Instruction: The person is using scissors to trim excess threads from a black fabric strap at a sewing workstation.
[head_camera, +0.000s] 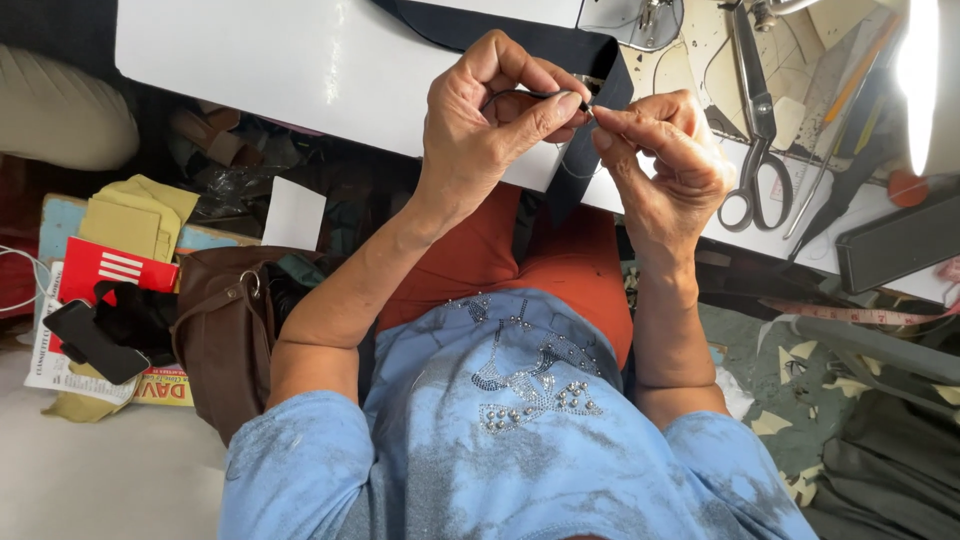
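Note:
My left hand (495, 115) and my right hand (665, 155) meet above the edge of a white table (270, 60). The fingertips of both pinch a thin dark thread (575, 172) that loops down between them. The left thumb and forefinger also seem to hold a small needle (588, 110), too small to make out well. Under the hands a piece of dark navy fabric (585, 60) lies on the table and hangs over its edge toward my lap.
Large metal scissors (757, 130) lie on the table to the right, next to pencils and a dark case (900, 240). A bright lamp (925, 80) glares at the far right. A brown bag (225, 330), a red box and cloth scraps lie on the floor at the left.

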